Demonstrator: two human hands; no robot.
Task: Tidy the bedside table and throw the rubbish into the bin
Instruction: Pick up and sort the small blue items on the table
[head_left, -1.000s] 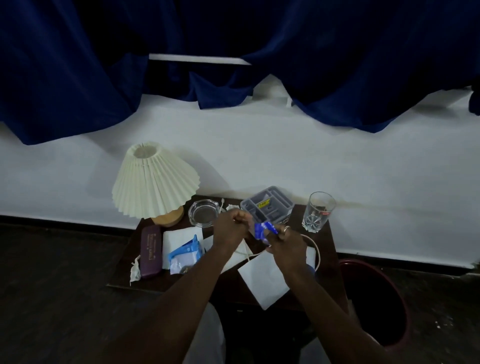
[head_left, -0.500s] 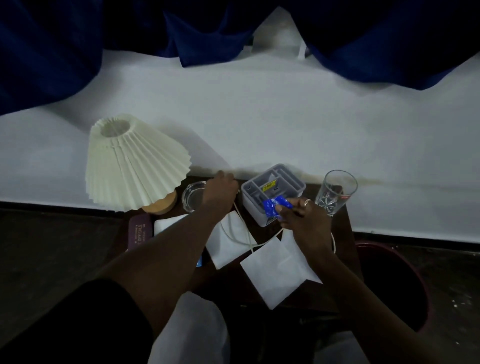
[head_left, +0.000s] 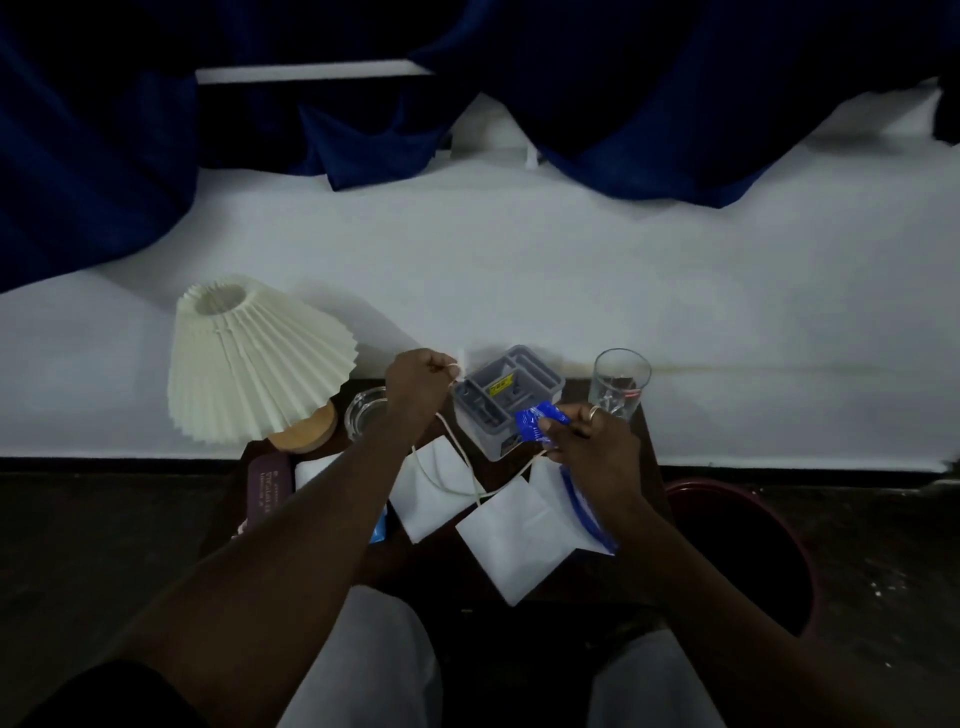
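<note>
Two bare forearms reach up from the bottom corners of the frame toward its centre. The left hand (head_left: 421, 387), just left of centre, is closed in a loose fist, its fingertips pinching a thin white cord (head_left: 453, 370). The right hand (head_left: 589, 441), right of centre and slightly lower, curls its fingers around a crumpled blue wrapper (head_left: 535, 423); a ring (head_left: 594, 413) shows on one finger. The hands are apart. A dark sleeve (head_left: 78, 696) covers the left upper arm at lower left.
</note>
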